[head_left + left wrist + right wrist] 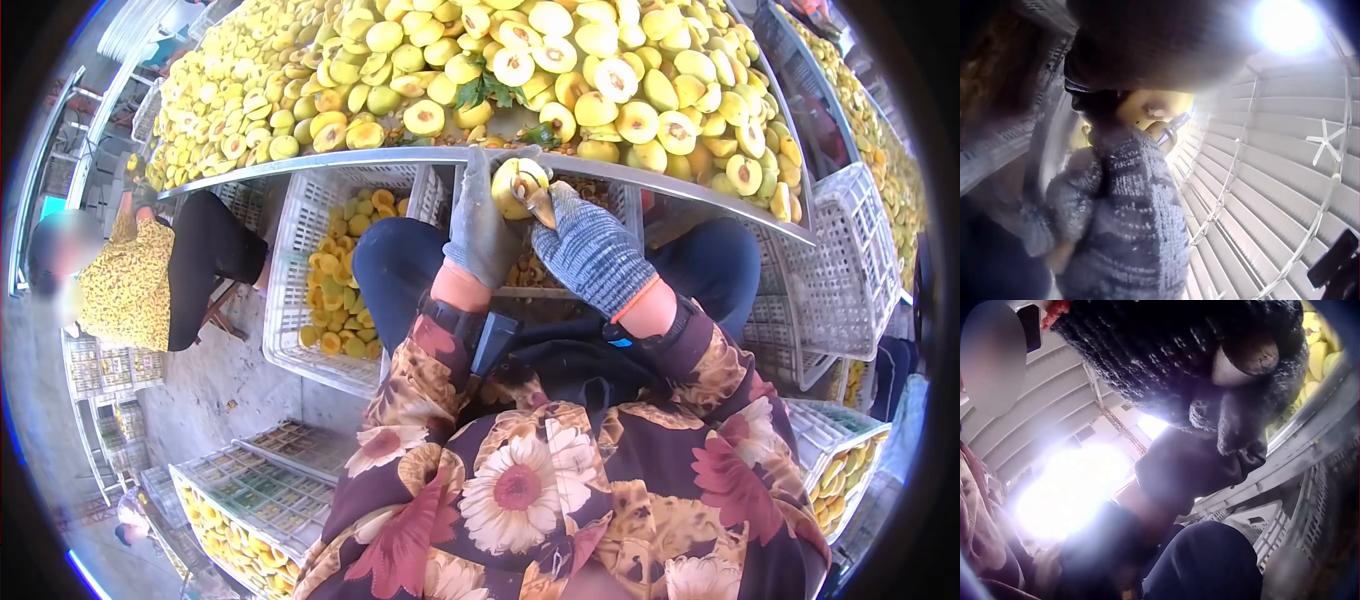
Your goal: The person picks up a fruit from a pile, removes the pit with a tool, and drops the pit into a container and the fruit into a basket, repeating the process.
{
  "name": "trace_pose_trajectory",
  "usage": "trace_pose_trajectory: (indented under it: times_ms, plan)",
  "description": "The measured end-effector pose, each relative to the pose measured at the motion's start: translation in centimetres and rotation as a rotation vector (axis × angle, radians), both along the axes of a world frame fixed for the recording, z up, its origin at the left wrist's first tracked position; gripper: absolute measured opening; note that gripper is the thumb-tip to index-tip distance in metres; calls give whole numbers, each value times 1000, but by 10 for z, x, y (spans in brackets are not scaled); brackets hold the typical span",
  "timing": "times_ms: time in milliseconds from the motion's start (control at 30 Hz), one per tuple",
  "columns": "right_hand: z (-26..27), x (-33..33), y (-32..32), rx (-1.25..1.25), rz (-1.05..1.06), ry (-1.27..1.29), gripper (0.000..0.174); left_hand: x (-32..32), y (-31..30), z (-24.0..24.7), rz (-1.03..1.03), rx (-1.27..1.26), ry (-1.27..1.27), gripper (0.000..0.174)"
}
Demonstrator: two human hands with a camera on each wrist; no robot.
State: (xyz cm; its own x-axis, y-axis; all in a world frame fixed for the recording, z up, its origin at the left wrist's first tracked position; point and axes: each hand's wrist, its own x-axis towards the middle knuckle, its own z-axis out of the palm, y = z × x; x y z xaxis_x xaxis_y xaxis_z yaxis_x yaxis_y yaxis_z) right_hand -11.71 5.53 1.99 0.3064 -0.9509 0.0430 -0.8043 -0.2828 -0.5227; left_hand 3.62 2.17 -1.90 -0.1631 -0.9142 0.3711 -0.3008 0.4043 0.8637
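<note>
In the head view my left hand (482,230), in a smooth grey glove, holds a yellow-green halved peach (508,203) at the metal edge of the table. My right hand (598,252) wears a blue-and-white knitted glove and grips a pitting knife (541,208) by its wooden handle. The knife's curved metal end lies against the peach's cut face, around the brown pit area. From the left wrist view, the metal blade (1177,127) shows beside the yellow fruit. The round butt of the handle (1254,359) pokes out of the knitted glove in the right wrist view.
Heaped halved peaches (600,75) cover the table behind its metal rim (400,156). Below stands a white crate (285,300) of yellow halves. Stacked crates (840,260) are at the right, more crates (250,490) at lower left. Another person (125,285) sits at the left.
</note>
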Motion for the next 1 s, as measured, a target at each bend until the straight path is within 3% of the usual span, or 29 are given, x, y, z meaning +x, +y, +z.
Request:
trace_pose_trajectory:
  times_ms: [33, 100, 200, 233, 400, 467, 567, 667, 767, 867, 933, 1000]
  plan:
    - [-1, 2, -2, 36, -3, 5, 38, -2, 5, 10, -21, 35, 89, 39]
    - [0, 3, -6, 47, 27, 24, 40, -12, 10, 22, -179, 421, 765, 37]
    - [0, 3, -8, 39, 70, 48, 45, -13, 4, -1, -76, 350, 708, 54]
    - [-5, 2, -9, 78, 48, 44, 47, -9, 1, -7, 30, 79, 277, 31]
    - [-5, -3, -10, 31, 182, 87, 53, -1, 0, -11, 7, 160, 215, 33]
    - [-7, -4, -8, -11, 198, -5, 51, -3, 1, -8, 14, 231, 348, 34]
    - [-6, -1, -9, 117, 111, -151, 43, -9, 2, -1, 4, 360, 650, 34]
    - [27, 1, -10, 660, 1, -285, 30, -12, 1, 1, -17, 327, 600, 44]
    - [20, 1, -4, 747, -58, -493, 20, -18, -4, -1, 89, 325, 540, 60]
    - [7, 0, 0, 791, -57, -755, 30, -28, 1, 14, 153, 465, 808, 70]
    - [10, 0, 0, 797, -66, -696, 29, -28, 1, 15, 184, 463, 853, 69]
    - [16, -1, 1, 761, -50, -605, 29, -17, 0, 22, 48, 508, 758, 62]
